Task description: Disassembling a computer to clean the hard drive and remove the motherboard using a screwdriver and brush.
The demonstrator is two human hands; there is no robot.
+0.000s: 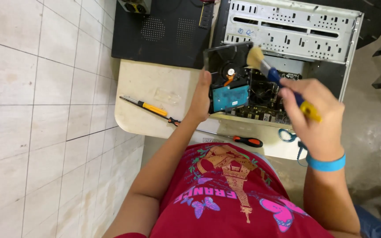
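- Left hand (201,99) closed on the left edge of a black rectangular hard drive (228,77), thumb up along the side. Drive is upright and tilted, circuit side toward the camera, so that face is open to the brush.
- Blue-green circuit board (230,98) on the drive's lower half sits just right of the left fingers; edge grip keeps fingers off it.
- Right hand (316,119) wrapped shut around a brush with a blue-and-yellow handle (283,86). Pale bristles (255,57) are at the drive's upper right corner, touching or just off it; cannot tell which.
- Brush is angled up and left from the fist, so the tip reaches the drive without the hand covering it.
- Blue wristband (326,164) on the right wrist.
- Drive is held in the air above the open grey metal computer case (287,31), which lies on its side at the far edge of the pale cream bench (146,79). Dark motherboard (265,99) visible inside, directly behind and below the drive.
- Yellow-handled screwdriver (144,105) lies on the bench left of the left wrist; orange-and-black-handled screwdriver (225,137) lies near the front edge, below the hands. Both within reach, neither touched.
- Flat black device housing with perforated vents (164,31) at the bench's far left, beside the case.
- Teal coiled cord (289,135) partly hidden under the right hand.
- White tiled floor (36,119) to the left.
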